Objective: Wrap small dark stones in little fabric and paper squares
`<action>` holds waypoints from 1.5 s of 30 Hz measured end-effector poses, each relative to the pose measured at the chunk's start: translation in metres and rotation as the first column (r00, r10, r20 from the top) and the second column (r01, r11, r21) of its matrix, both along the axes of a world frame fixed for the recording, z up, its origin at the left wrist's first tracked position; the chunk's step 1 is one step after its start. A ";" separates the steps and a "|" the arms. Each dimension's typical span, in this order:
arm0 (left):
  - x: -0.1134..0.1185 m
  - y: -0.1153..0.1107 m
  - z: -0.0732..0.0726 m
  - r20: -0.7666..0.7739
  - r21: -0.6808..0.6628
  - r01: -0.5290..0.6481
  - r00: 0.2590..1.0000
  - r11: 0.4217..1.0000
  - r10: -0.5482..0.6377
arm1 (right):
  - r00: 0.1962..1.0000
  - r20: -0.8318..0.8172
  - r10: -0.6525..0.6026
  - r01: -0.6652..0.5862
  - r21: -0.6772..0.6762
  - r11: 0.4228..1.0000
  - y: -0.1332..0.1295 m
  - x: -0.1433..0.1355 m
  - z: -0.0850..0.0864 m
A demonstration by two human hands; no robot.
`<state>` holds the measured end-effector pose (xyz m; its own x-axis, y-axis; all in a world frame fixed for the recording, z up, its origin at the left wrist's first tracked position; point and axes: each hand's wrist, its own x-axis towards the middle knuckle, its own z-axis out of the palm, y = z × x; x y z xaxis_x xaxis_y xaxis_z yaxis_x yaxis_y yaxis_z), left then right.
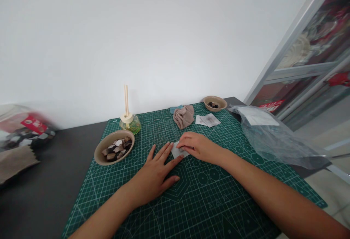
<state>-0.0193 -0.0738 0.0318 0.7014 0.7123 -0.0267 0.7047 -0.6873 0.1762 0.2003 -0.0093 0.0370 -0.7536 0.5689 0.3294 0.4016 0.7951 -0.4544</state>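
My left hand (157, 171) lies flat with its fingers spread, the fingertips pressing the edge of a small pale square sheet (176, 153) on the green cutting mat (147, 122). Over the same sheet, the fingers of my right hand (195, 146) are pinched together around a small stone, mostly hidden by the fingers, held against the sheet's surface. Beyond my hands lie a crumpled brown cloth (183, 116) and two more small sheets (210, 120), the upper one smudged grey. Left of my left hand stands a tan bowl (100, 153) with several mixed stones (117, 149).
A glass reed diffuser (133, 125) with wooden sticks stands behind the stone bowl. At the back right, another tan bowl (221, 104) holds a few dark stones. A clear plastic bag (262, 137) overlaps the mat's right side. Bagged stones (30, 137) sit far left.
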 end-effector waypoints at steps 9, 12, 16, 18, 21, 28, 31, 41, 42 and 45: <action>0.000 0.000 0.001 -0.017 -0.003 -0.001 1.000 1.000 0.001 | 1.000 0.022 -0.007 0.006 0.035 0.999 0.001 0.001 0.000; 0.000 0.000 -0.001 -0.012 0.009 0.001 1.000 1.000 -0.001 | 1.000 0.004 0.021 -0.021 0.032 0.999 0.001 -0.001 0.000; -0.001 0.000 -0.002 -0.024 0.013 0.003 1.000 1.000 -0.003 | 1.000 0.013 0.016 -0.016 0.027 1.000 0.001 -0.001 0.001; -0.001 0.000 -0.002 -0.027 0.014 0.006 1.000 1.000 -0.005 | 1.000 0.018 -0.004 0.003 0.022 1.000 0.001 0.000 0.001; 0.000 0.001 -0.001 -0.013 0.017 0.007 1.000 1.000 -0.006 | 1.000 0.011 0.008 -0.008 0.011 1.000 0.001 0.000 0.001; -0.001 0.000 -0.003 0.008 0.016 0.008 1.000 1.000 -0.008 | 1.000 0.023 0.006 -0.005 -0.013 1.000 0.001 0.000 0.003; -0.001 0.000 -0.004 0.010 0.018 0.008 1.000 1.000 -0.009 | 1.000 0.030 -0.005 0.005 -0.025 1.000 0.001 0.001 0.003; -0.001 0.001 -0.003 0.006 0.023 0.009 1.000 1.000 -0.009 | 0.999 0.031 -0.027 0.029 -0.086 0.996 0.000 0.000 0.004; -0.001 0.001 -0.003 0.008 0.023 0.009 1.000 1.000 -0.010 | 0.999 0.031 -0.030 0.033 -0.095 0.995 0.000 -0.001 0.005; -0.001 0.000 -0.004 0.012 0.023 0.004 1.000 1.000 -0.004 | 0.999 0.033 0.001 0.003 -0.106 0.994 -0.003 -0.004 0.006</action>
